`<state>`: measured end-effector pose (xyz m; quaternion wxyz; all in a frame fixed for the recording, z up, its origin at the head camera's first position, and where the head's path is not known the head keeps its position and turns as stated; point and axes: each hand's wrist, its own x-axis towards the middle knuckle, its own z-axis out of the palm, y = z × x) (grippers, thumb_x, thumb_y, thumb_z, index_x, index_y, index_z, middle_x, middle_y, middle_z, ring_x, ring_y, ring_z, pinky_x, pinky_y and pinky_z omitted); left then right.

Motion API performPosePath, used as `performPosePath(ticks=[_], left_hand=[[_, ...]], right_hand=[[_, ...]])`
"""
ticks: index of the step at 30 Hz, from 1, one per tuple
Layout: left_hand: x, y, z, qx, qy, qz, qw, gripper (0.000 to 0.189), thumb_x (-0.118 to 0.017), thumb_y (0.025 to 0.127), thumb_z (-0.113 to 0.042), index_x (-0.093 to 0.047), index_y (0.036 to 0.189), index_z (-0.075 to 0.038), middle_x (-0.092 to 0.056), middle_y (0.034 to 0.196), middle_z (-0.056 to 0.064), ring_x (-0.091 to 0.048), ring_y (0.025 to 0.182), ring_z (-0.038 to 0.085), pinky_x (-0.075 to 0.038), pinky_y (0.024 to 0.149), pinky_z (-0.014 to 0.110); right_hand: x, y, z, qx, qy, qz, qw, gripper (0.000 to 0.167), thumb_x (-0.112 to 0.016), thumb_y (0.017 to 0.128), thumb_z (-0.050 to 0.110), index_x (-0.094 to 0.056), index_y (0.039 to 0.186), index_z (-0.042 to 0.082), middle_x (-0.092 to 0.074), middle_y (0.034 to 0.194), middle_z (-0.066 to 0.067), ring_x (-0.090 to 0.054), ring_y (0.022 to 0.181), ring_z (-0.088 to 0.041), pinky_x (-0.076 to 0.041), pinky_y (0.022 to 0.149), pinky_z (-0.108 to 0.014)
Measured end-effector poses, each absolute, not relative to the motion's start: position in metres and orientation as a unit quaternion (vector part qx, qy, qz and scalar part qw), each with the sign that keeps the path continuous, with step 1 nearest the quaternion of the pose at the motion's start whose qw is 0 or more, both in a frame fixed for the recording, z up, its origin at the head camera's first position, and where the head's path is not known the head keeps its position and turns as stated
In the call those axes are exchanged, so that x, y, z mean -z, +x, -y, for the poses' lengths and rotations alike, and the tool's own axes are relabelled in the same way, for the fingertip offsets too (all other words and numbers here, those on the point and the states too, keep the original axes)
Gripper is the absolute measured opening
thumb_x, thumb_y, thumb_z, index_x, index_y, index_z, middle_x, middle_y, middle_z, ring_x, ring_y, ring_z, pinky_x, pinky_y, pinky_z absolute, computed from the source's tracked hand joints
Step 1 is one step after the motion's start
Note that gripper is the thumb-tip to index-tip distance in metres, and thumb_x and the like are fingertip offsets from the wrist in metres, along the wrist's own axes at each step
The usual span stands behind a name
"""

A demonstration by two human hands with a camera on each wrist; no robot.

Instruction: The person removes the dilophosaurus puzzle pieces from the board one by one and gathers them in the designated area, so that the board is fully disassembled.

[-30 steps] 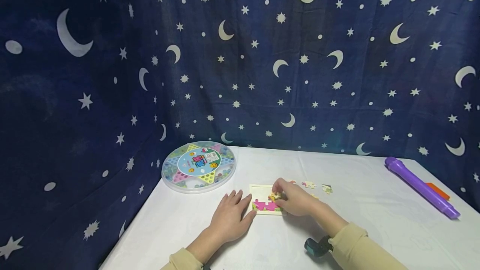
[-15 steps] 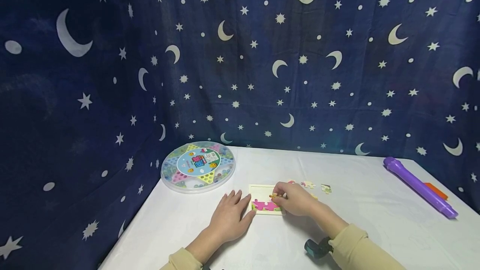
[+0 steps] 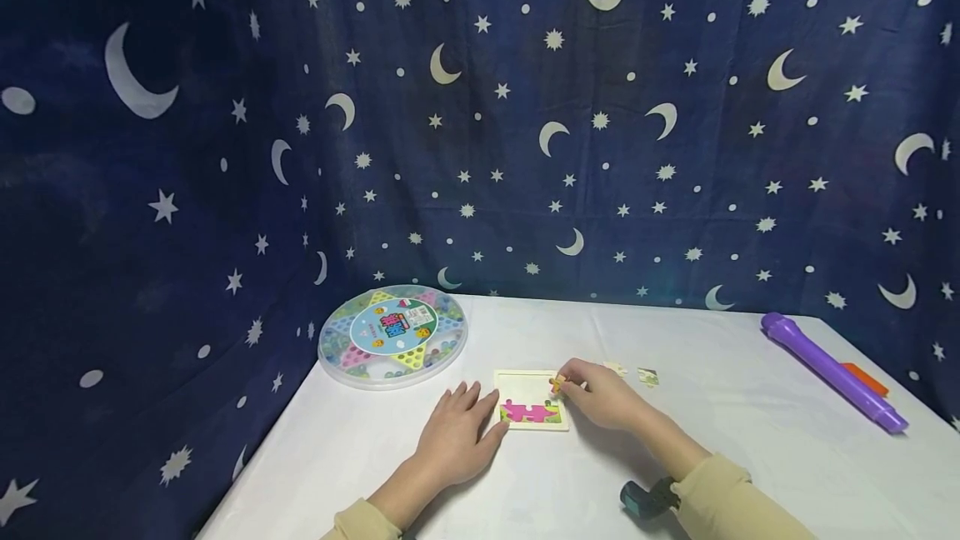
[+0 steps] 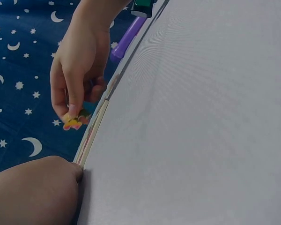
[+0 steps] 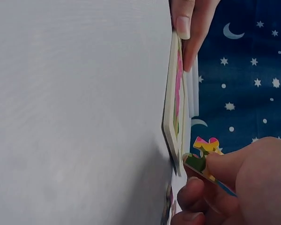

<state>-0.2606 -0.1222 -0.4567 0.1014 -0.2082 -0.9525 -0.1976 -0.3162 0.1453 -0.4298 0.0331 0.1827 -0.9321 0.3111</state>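
In the head view, my right hand (image 3: 606,397) pinches a small yellow, green and pink jigsaw puzzle piece (image 3: 557,383) between thumb and fingers. The piece is held above the right side of a small cream puzzle tray (image 3: 538,427). Joined pink and green puzzle pieces (image 3: 528,413) fill the tray's bottom part. My left hand (image 3: 453,436) lies flat at the tray's left side with its fingers spread, its thumb by the lower left corner. In the right wrist view the held piece (image 5: 203,151) is tilted, apart from the tray's edge (image 5: 171,117).
Loose puzzle pieces (image 3: 648,377) lie on the white table (image 3: 525,490) beyond my right hand, partly hidden by it. A round Chinese checkers box (image 3: 393,337) is at the back left. At the right lie a purple microphone-shaped stick (image 3: 832,373) and an orange object (image 3: 866,379).
My right hand has lifted the puzzle piece off the joined pieces, moved a little right, and turned it. My left hand stays by the tray.
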Motion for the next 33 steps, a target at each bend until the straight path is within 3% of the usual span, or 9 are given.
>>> performPosePath(ticks=[6,13,19,27,33], left_hand=[[0.456,-0.259,0.123,0.2,-0.212,0.95,0.112,0.055,-0.054,0.103,-0.046,-0.06,0.144,-0.01,-0.053,0.147,0.022,-0.043,0.141,0.044,-0.028,0.118,0.057],[0.458,-0.258,0.123,0.204,-0.224,0.943,0.134,0.054,-0.055,0.103,-0.046,-0.063,0.141,-0.008,-0.056,0.144,0.024,-0.046,0.138,0.047,-0.032,0.115,0.061],[0.457,-0.259,0.123,0.202,-0.217,0.948,0.116,0.055,-0.055,0.103,-0.046,-0.061,0.143,-0.009,-0.054,0.147,0.022,-0.043,0.141,0.044,-0.029,0.118,0.058],[0.457,-0.261,0.123,0.198,-0.215,0.95,0.108,0.056,-0.054,0.103,-0.047,-0.06,0.144,-0.01,-0.053,0.148,0.021,-0.042,0.142,0.043,-0.027,0.119,0.057],[0.458,-0.261,0.123,0.203,-0.215,0.949,0.104,0.056,-0.054,0.103,-0.047,-0.06,0.144,-0.01,-0.053,0.148,0.021,-0.042,0.142,0.042,-0.027,0.119,0.057]], right_hand=[[0.429,-0.313,-0.162,-0.312,0.17,0.934,0.019,0.008,-0.064,0.102,0.016,-0.069,0.101,0.022,-0.065,0.096,0.006,-0.056,0.086,-0.015,-0.049,0.079,-0.04],[0.43,-0.309,-0.188,-0.305,0.133,0.943,0.009,0.008,-0.063,0.101,0.014,-0.069,0.106,0.017,-0.068,0.106,-0.002,-0.062,0.1,-0.024,-0.052,0.091,-0.056],[0.43,-0.305,-0.214,-0.299,0.126,0.946,0.009,0.011,-0.063,0.101,0.016,-0.069,0.11,0.015,-0.068,0.105,-0.005,-0.062,0.093,-0.023,-0.053,0.08,-0.049],[0.428,-0.3,-0.244,-0.291,0.126,0.948,0.011,0.017,-0.06,0.103,0.019,-0.072,0.115,0.016,-0.069,0.12,-0.012,-0.062,0.11,-0.037,-0.049,0.09,-0.062],[0.431,-0.298,-0.26,-0.284,0.12,0.951,0.017,0.017,-0.063,0.101,0.02,-0.071,0.114,0.011,-0.069,0.112,-0.014,-0.064,0.105,-0.038,-0.05,0.088,-0.061]])
